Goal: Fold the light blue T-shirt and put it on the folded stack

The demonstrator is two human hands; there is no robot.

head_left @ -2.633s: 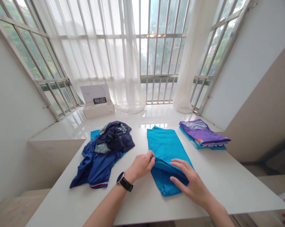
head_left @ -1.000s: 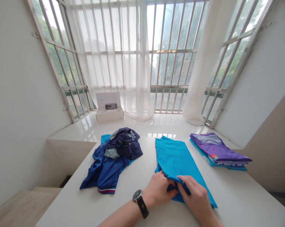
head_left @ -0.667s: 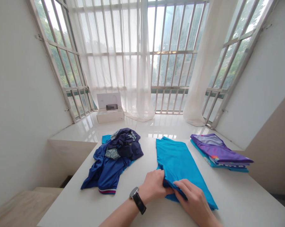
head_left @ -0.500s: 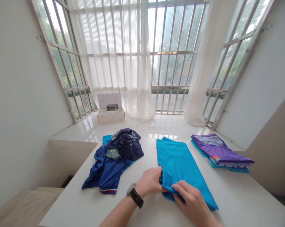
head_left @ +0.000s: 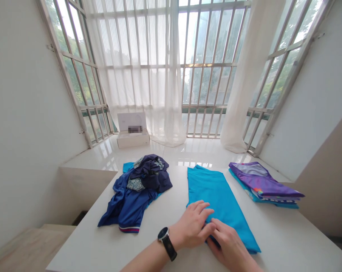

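A bright blue garment (head_left: 216,189), folded into a long strip, lies on the white table in front of me. My left hand (head_left: 192,224), with a black-strapped watch (head_left: 167,243) on the wrist, rests on its near left part. The fingers there are stretched out over the cloth, and the thumb reaches toward the other hand. At the near edge, my right hand (head_left: 227,241) has its fingers curled over the fabric and its thumb beneath, pinching the cloth. Part of that near edge is hidden behind both hands.
A crumpled heap of dark blue clothes (head_left: 133,204) lies to the left on the table (head_left: 85,241). On the right is a stack of folded clothes, with a purple garment (head_left: 261,181) on top. A white box (head_left: 133,139) stands on the window ledge behind.
My left hand has let go of the garment's left edge and moved right onto the top of the cloth, fingers now extended. My right hand stays at the near edge.
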